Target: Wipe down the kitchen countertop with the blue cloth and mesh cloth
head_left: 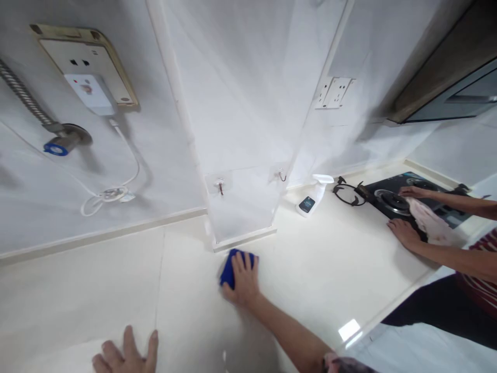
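Note:
My right hand (245, 282) presses a folded blue cloth (228, 270) onto the pale countertop (310, 269), close to the foot of the boxed-out wall column (240, 207). The fingers lie over the cloth, and its left part shows past them. At the bottom left, my left hand (130, 355) has its fingers spread at the counter surface and holds nothing. The lower part of that hand is cut off by the frame edge.
A white spray bottle (315, 196) stands right of the column, beside a black pan support (349, 194). Another person's hands (406, 233) work at the gas hob (388, 202) with a pale cloth (430, 220). A charger (91, 93) with coiled cable hangs at left.

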`<action>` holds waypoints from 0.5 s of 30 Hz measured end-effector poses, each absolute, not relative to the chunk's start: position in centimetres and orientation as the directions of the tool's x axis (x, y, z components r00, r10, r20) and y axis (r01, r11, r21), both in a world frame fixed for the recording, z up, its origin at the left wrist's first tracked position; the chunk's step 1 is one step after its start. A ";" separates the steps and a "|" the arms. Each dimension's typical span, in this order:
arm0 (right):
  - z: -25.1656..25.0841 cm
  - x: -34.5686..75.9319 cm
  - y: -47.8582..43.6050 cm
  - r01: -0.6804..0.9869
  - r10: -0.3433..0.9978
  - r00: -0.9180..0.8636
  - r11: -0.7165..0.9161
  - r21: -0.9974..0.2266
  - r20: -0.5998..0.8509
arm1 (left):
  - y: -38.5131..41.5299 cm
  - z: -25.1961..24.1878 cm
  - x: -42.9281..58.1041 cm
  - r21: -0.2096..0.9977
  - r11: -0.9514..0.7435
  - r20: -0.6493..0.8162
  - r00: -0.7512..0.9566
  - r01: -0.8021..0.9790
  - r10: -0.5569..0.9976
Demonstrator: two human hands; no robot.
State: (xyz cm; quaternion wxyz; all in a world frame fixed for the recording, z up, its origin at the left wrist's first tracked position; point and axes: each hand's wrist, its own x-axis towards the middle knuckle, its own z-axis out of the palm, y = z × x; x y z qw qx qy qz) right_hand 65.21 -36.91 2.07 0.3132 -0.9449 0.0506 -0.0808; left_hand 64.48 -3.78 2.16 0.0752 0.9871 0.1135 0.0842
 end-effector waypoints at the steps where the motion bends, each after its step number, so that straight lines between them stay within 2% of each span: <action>1: 2.4 64.9 -35.1 0.048 -0.033 0.992 -0.795 -0.605 0.122 | -3.9 2.4 64.3 0.174 -0.959 0.134 0.959 0.224 0.249; 4: 3.1 63.2 -34.0 0.286 0.235 0.958 -0.777 -0.561 0.163 | -4.3 3.3 63.5 0.193 -0.950 0.051 0.964 0.247 0.261; 6: 2.6 61.9 -37.4 0.343 0.298 0.939 -0.809 -0.478 0.171 | -4.4 3.6 63.0 0.201 -0.946 0.031 0.964 0.253 0.264; 7: 2.1 61.4 -40.0 0.332 0.281 0.943 -0.844 -0.421 0.181 | -4.4 3.6 62.8 0.204 -0.945 0.037 0.963 0.255 0.268; 9: 1.1 60.7 -45.7 0.232 0.171 0.961 -0.926 -0.297 0.216 | -4.4 3.4 62.6 0.207 -0.943 0.049 0.960 0.259 0.275; 11: 0.4 60.2 -50.0 0.048 -0.003 0.962 -0.982 -0.182 0.272 | -4.4 2.9 62.5 0.214 -0.943 0.067 0.960 0.254 0.273; 13: 0.0 59.4 -51.3 -0.174 -0.196 0.926 -0.980 -0.096 0.323 | -4.3 2.5 62.4 0.218 -0.945 0.085 0.960 0.242 0.265; 15: -0.2 58.5 -49.2 -0.278 -0.272 0.911 -0.960 -0.025 0.311 | -4.3 2.2 62.4 0.213 -0.948 0.094 0.961 0.237 0.261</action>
